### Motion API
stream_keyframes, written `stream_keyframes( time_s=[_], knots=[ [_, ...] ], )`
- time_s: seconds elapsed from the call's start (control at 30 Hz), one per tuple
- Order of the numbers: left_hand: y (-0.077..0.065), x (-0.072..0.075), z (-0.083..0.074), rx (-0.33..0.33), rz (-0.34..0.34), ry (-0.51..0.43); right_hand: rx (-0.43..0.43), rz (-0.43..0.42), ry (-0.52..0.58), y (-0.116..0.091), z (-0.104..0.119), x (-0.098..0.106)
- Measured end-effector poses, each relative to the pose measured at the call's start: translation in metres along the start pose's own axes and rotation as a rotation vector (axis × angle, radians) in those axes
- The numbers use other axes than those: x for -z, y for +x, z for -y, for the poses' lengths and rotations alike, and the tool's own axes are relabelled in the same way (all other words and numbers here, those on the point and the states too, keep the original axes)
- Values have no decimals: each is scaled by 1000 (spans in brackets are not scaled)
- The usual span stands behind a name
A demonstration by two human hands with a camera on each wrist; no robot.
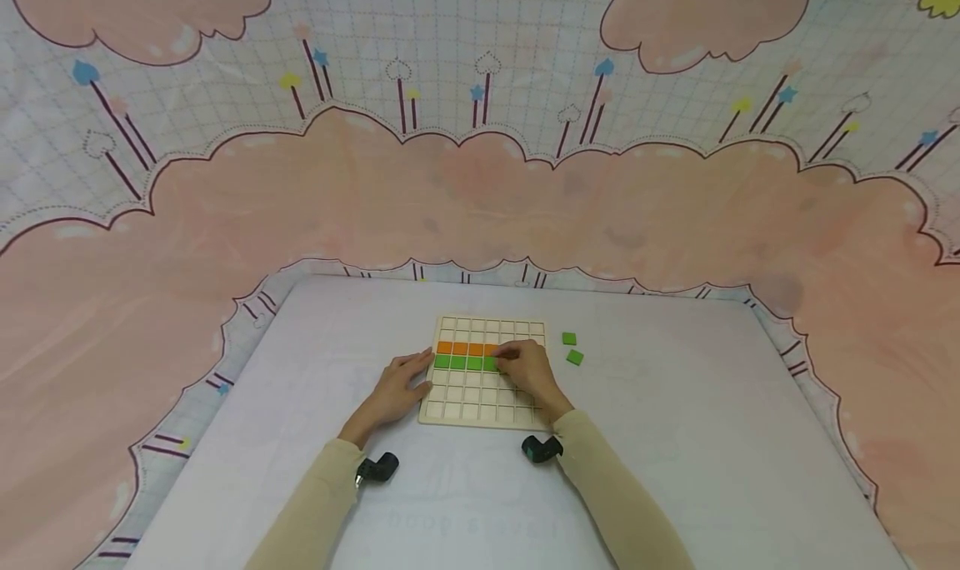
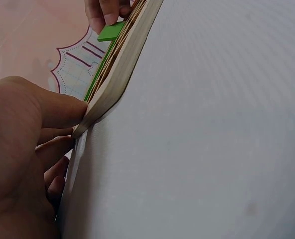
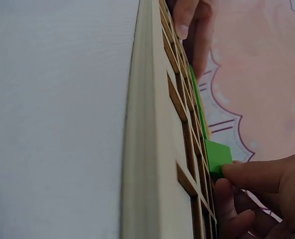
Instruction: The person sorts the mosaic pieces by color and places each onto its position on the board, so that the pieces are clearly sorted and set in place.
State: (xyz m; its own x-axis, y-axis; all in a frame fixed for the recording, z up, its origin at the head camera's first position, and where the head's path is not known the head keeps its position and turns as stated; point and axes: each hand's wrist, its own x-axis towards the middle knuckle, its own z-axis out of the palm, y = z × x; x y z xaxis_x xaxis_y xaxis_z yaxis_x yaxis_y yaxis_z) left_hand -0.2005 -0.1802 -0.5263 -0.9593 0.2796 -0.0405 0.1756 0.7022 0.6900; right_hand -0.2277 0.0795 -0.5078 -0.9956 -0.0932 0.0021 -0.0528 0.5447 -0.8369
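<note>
A pale wooden grid board [image 1: 480, 412] lies on the white table, with a row of orange tiles [image 1: 461, 348] and, just nearer, a row of green tiles [image 1: 458, 362] in its cells. At the board's left edge rests my left hand [image 1: 393, 388], its fingers extended; the left wrist view shows the thumb and fingertips against the board's corner. My right hand [image 1: 529, 372] is over the middle of the board. Between its thumb and fingers it pinches a square green tile [image 3: 219, 157], which stands tilted at the end of the green row.
Two loose green tiles, one farther back [image 1: 569, 338] and one nearer [image 1: 574, 357], lie just right of the board. Dark wrist cameras sit at both sleeves. Behind the white table [image 1: 712, 437] hangs a patterned pink cloth [image 1: 480, 207].
</note>
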Motion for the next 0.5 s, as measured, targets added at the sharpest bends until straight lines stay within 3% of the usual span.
stream_keyframes(
  time_s=[0.5],
  knots=[
    [0,0,-1,-6,-11,5,-25,1,19,1,-4,-2]
  ],
)
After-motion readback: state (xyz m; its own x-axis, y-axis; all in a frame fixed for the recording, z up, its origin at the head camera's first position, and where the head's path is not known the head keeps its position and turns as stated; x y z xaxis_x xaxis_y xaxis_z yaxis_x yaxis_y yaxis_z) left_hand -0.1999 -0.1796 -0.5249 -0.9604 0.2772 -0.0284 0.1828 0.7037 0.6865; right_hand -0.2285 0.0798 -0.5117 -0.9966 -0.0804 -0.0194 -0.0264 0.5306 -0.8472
